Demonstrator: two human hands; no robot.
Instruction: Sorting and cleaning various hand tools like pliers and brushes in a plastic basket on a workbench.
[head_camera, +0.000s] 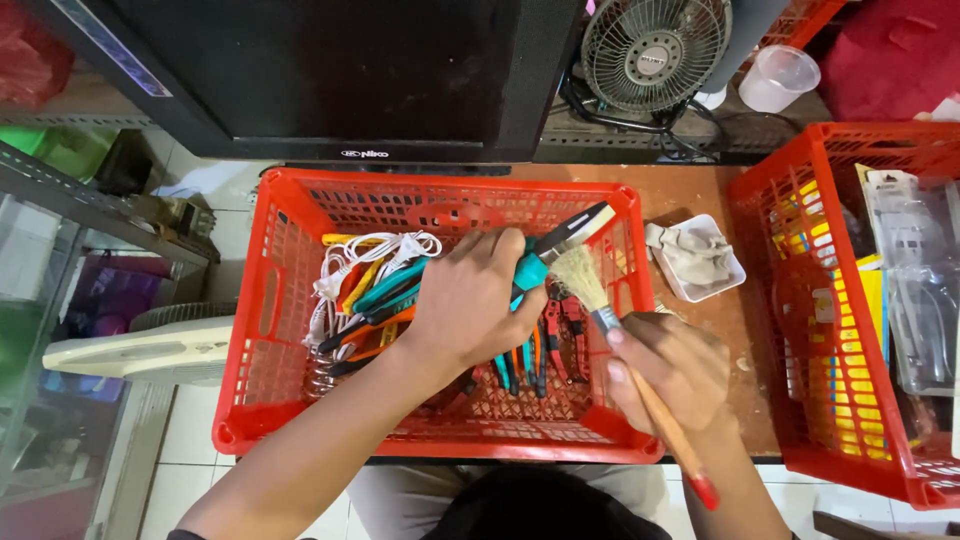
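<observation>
Your left hand (470, 295) is closing round a teal-handled tool (545, 255), fingers curled tight on the grip, and you're holding it up over the middle of the red plastic crate (255, 370) with its dark flat head pointing toward the far right corner. Your right hand (675, 365) is pinching a paintbrush (640, 375) near the metal ferrule, thumb and fingers pressed together on the wooden handle, and the pale bristles (580, 275) are touching the tool just below its head. To do this well, you're wanting short light strokes away from your left knuckles, and you're keeping the tool over the crate so whatever comes off is falling inside it rather than on the brown bench (700, 190). Keeping that left grip firm but low on the handle is leaving the head free for the bristles. Below your hands, more pliers and cutters (560, 335) with red, orange and teal handles are lying in the crate bottom, and a bundle of white cord (380, 250) is sitting at the left. Beyond the crate a small white tray (725, 285) holding a grey rag is resting on the bench, a second red crate (800, 330) of packaged goods is standing at the right, and a small desk fan (655, 50) is facing you from the back.
</observation>
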